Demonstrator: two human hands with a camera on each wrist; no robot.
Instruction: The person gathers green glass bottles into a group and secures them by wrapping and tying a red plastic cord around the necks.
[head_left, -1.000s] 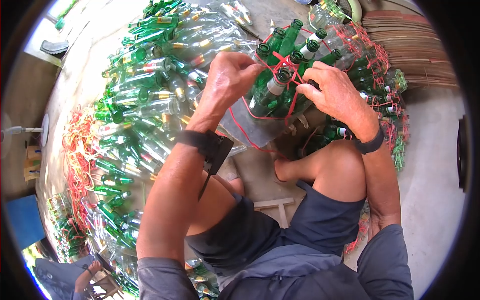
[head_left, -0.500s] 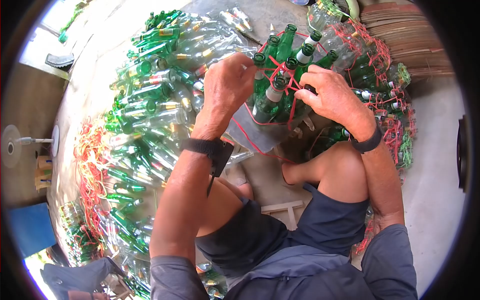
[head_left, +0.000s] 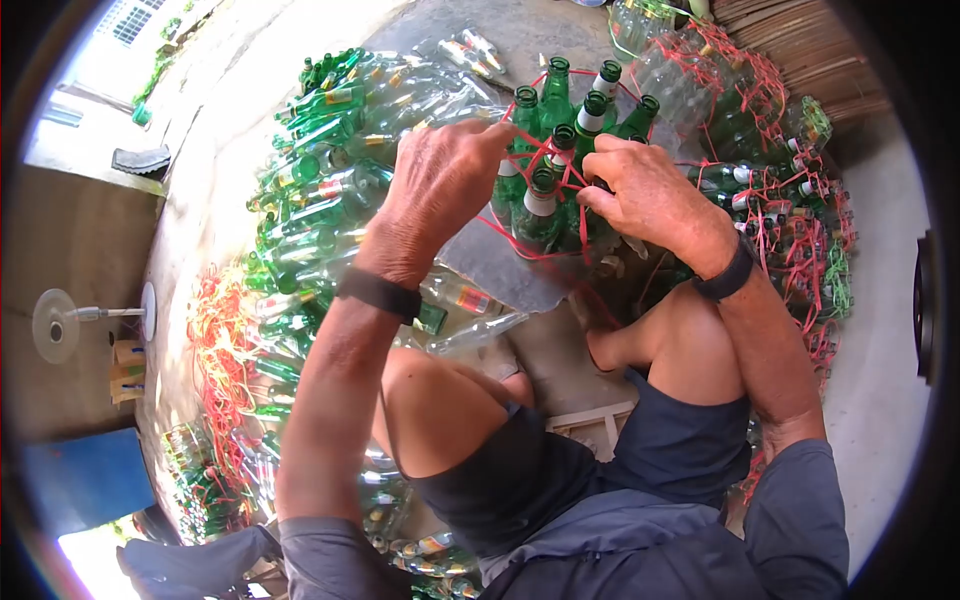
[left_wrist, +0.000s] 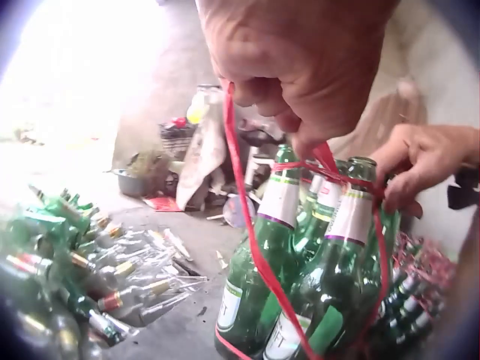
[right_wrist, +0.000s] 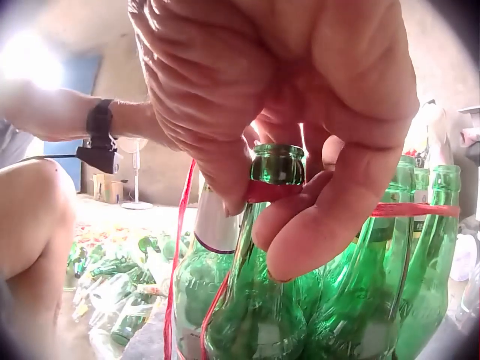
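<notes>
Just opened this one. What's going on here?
A person's left hand pinches a strand of red strap beside a tight cluster of green bottles standing upright on a grey slab. The right hand has its fingers curled round the neck of one bottle, where the strap also passes. Strap runs around the cluster and crosses among the necks; whether it is knotted can't be made out. Many loose bottles lie on the floor to the left.
</notes>
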